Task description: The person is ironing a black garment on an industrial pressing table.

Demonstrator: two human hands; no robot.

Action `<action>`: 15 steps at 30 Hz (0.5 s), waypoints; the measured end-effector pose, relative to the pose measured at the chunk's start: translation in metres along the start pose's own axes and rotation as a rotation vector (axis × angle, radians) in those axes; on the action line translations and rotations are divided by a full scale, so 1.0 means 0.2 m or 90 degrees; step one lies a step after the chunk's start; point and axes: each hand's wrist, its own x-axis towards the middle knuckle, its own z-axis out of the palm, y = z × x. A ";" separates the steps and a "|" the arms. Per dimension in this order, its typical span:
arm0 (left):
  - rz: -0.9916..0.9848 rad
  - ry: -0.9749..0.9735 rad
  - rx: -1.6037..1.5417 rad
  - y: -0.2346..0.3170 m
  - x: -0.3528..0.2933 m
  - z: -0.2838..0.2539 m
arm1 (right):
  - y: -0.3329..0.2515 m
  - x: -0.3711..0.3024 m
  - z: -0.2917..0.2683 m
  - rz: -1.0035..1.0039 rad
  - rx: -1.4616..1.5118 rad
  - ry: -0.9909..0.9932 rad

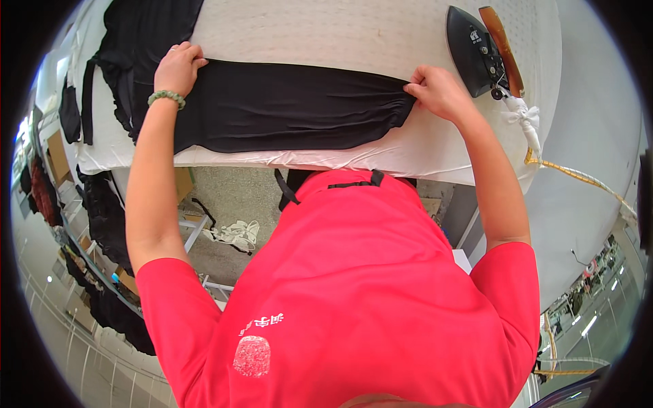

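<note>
A black garment lies on the white cloth-covered ironing table, one long sleeve stretched flat from left to right. Its body spreads toward the far left, partly out of view. At the sleeve's upper edge near the body, my left hand pinches the fabric; a green bead bracelet circles that wrist. My right hand grips the far corner of the gathered cuff at the sleeve's right end. Just beyond my right hand rests an iron with a brown handle, tilted on the table.
White cloth wraps the iron's cable, which continues as a yellowish hose off the table's right side. Dark garments hang at the left. Below the table edge, white cords or straps lie on the floor beside a metal frame.
</note>
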 end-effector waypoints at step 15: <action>0.161 0.268 -0.158 1.15 -0.14 0.12 | 0.07 0.09 0.00 0.044 0.161 -0.091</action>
